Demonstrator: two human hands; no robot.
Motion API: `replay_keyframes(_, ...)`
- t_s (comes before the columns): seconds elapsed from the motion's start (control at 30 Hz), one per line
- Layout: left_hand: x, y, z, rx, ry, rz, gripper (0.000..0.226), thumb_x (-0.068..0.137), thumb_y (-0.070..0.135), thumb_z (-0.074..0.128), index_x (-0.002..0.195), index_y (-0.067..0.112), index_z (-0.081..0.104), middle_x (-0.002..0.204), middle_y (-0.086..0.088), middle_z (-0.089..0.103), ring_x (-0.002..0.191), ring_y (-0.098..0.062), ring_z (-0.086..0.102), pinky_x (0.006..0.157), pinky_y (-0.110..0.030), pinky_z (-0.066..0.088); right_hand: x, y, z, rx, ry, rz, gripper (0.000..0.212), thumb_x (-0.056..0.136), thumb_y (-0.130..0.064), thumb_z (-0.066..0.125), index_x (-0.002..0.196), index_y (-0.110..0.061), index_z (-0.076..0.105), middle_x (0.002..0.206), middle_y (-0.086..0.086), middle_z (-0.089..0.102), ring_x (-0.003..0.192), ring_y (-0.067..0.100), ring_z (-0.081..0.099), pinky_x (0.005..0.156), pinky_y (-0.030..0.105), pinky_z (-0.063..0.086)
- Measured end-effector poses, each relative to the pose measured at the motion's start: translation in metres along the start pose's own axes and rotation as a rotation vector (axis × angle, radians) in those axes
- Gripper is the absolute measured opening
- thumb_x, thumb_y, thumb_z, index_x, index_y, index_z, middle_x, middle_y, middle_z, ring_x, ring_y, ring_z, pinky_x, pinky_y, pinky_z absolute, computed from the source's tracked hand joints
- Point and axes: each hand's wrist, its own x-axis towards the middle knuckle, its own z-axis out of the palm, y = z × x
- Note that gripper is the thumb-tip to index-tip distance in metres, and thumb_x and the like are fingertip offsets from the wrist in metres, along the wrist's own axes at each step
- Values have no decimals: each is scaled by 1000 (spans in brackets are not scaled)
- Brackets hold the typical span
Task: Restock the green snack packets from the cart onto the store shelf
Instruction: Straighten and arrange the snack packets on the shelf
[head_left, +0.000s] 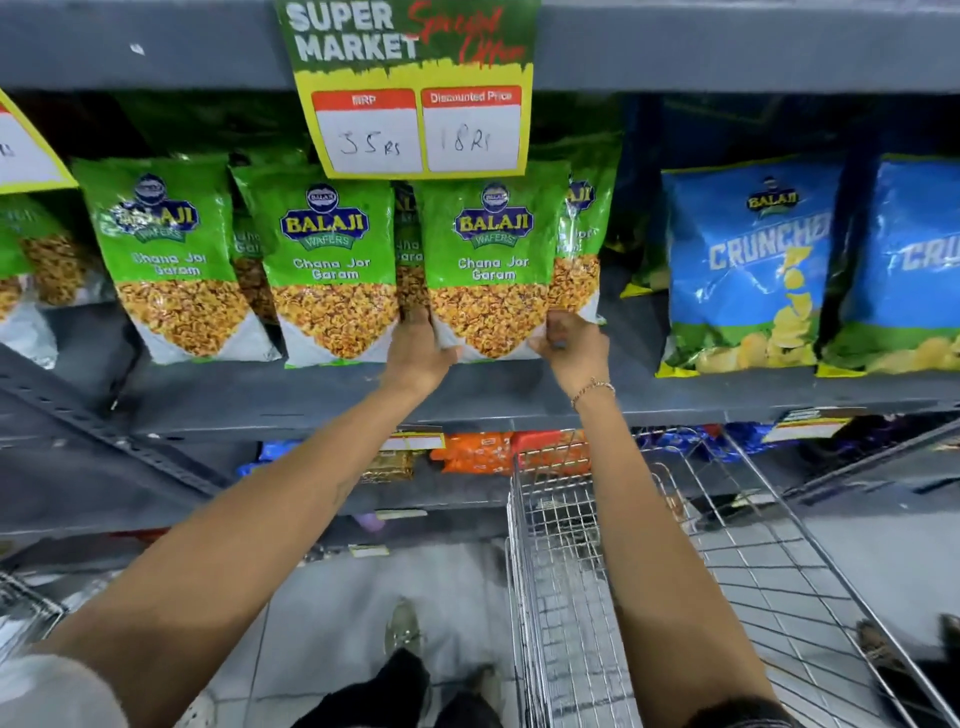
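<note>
Several green snack packets stand upright in a row on the grey store shelf (519, 389). Both my hands grip the bottom corners of the front green snack packet (491, 260) in the middle of the row. My left hand (418, 348) holds its lower left corner and my right hand (571, 345) holds its lower right corner. More green packets (327, 260) stand to its left and behind it. The wire cart (675, 561) sits below my right arm, and no packets show inside it.
Blue crisp bags (748, 260) stand to the right on the same shelf. A yellow-green price sign (415, 104) hangs from the shelf above. Orange and blue packs (478, 452) fill the lower shelf. My feet (405, 634) are on the tiled floor.
</note>
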Motion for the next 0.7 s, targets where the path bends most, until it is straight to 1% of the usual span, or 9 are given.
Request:
replay_keyframes(0.03, -1, 1, 4, -18, 30, -6, 49, 81, 25, 68, 111, -3, 42, 102, -24, 56, 96, -38, 57, 65, -34, 36, 0, 4, 1, 20, 19, -14, 26, 78, 2, 66, 62, -16, 54, 59, -6, 48, 56, 2, 42, 50, -4, 35)
replay_keyframes(0.1, -5, 5, 8, -50, 71, -17, 49, 81, 22, 68, 113, -3, 41, 97, -22, 54, 94, -38, 57, 64, -34, 36, -1, 8, 0, -13, 78, -50, 14, 74, -6, 72, 67, -13, 62, 66, -3, 58, 65, 6, 52, 56, -10, 30)
replay_keyframes(0.13, -8, 8, 12, -60, 87, -19, 49, 81, 22, 69, 113, -2, 41, 93, -21, 53, 92, -38, 57, 63, -34, 36, -1, 13, -2, -11, 116, -67, 9, 72, -5, 73, 69, -2, 65, 70, 8, 66, 70, 17, 61, 57, -6, 33)
replay_keyframes(0.2, -14, 17, 19, -91, 112, -10, 49, 78, 22, 72, 108, -1, 42, 85, -13, 50, 87, -35, 57, 63, -35, 36, -2, 23, -11, 72, 181, -63, 15, 69, 2, 72, 77, 14, 65, 85, 33, 69, 89, 39, 66, 57, 10, 40)
replay_keyframes(0.3, -20, 33, 30, -122, 146, 53, 49, 73, 25, 76, 104, 0, 47, 89, -15, 59, 89, -31, 58, 66, -33, 38, -6, 36, -34, 110, 205, -86, 24, 67, -3, 77, 89, 5, 70, 91, 25, 72, 81, 23, 67, 72, 22, 50)
replay_keyframes(0.4, -19, 49, 41, -181, 153, 97, 51, 72, 24, 77, 108, 1, 48, 105, -19, 63, 100, -32, 58, 73, -30, 39, 1, 43, -55, 124, 208, -129, 27, 67, -7, 79, 91, 2, 69, 88, 20, 72, 75, 16, 61, 63, 7, 47)
replay_keyframes(0.53, -10, 61, 50, -211, 103, 45, 49, 74, 24, 76, 106, 1, 47, 98, -14, 60, 99, -33, 57, 73, -32, 41, 19, 39, -76, -11, 62, -87, 21, 68, -10, 79, 84, -4, 67, 82, 10, 67, 77, 16, 59, 70, 26, 46)
replay_keyframes(0.6, -8, 63, 53, -215, 115, 14, 50, 72, 23, 77, 106, 0, 47, 88, -7, 53, 94, -32, 58, 69, -31, 40, 30, 34, -87, -140, -65, -98, 20, 70, -17, 78, 75, -6, 63, 78, 14, 66, 76, 18, 59, 67, 23, 40)
replay_keyframes(0.7, -5, 59, 58, -220, 104, 11, 58, 71, 22, 78, 113, 2, 44, 88, -13, 57, 94, -34, 60, 72, -34, 45, 45, 12, -104, -133, -111, -165, 34, 72, -25, 77, 94, -2, 65, 94, 17, 71, 80, 15, 59, 59, 11, 44)
